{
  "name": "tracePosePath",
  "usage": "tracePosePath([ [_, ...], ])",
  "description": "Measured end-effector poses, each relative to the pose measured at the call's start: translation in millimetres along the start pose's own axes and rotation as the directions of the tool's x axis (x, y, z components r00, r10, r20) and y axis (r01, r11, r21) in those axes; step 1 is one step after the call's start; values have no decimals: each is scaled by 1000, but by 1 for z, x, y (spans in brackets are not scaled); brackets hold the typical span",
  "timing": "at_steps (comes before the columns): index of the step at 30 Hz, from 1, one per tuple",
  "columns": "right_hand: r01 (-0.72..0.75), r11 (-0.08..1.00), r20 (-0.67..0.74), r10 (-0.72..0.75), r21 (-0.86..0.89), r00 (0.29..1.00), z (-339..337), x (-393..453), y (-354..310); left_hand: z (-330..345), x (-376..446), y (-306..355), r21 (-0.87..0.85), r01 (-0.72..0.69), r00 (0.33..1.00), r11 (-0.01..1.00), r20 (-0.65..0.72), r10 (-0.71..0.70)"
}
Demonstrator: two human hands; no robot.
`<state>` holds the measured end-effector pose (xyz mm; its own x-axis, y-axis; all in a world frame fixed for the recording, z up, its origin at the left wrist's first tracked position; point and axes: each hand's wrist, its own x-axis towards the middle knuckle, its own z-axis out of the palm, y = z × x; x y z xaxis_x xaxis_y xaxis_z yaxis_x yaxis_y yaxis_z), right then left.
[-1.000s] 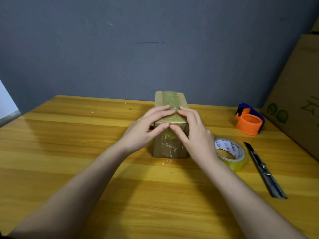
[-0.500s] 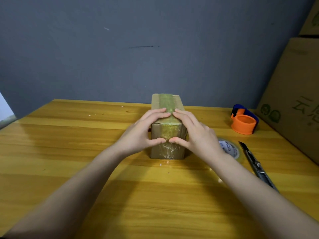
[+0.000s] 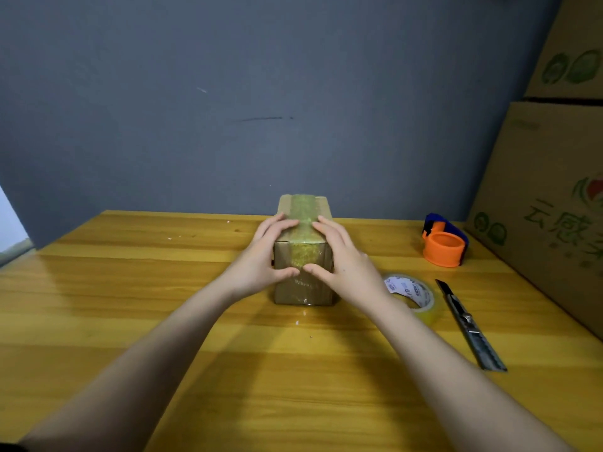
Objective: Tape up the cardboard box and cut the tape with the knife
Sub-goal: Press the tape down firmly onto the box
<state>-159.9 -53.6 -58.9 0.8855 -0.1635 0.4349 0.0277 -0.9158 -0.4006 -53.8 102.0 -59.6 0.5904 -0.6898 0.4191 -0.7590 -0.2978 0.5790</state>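
Observation:
A small brown cardboard box [image 3: 305, 290] stands in the middle of the wooden table, with a yellowish strip of tape [image 3: 305, 208] running along its top and down the near face. My left hand [image 3: 266, 256] and my right hand [image 3: 342, 259] clasp the box's near end from both sides, fingers on top and thumbs pressed against the taped near face. To the right lie a roll of clear tape [image 3: 412, 296] and, beyond it, a grey utility knife [image 3: 470, 324] with its blade out, pointing away from me.
An orange and blue tape dispenser [image 3: 443, 243] sits at the back right. Large cardboard cartons [image 3: 551, 207] with green print are stacked along the table's right side. A grey wall stands close behind the table [image 3: 130, 288].
My fingers have slid apart and outward on the box top, and my thumbs have moved lower on the near face. The view has tilted up a little.

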Motion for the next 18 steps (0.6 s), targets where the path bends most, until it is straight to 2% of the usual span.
tracePosePath([
  [5, -42, 999, 7, 42, 0, 999, 3, 10, -3, -3, 6, -1, 5, 70, 998, 998, -1, -70],
  [12, -46, 999, 12, 46, 23, 999, 6, 12, 0, -1, 7, 1, 22, 90, 996, 996, -8, -90],
  [18, -63, 993, 43, 67, -101, 997, 0, 14, -4, 0, 6, 4, 26, 128, 992, 991, -19, -128],
])
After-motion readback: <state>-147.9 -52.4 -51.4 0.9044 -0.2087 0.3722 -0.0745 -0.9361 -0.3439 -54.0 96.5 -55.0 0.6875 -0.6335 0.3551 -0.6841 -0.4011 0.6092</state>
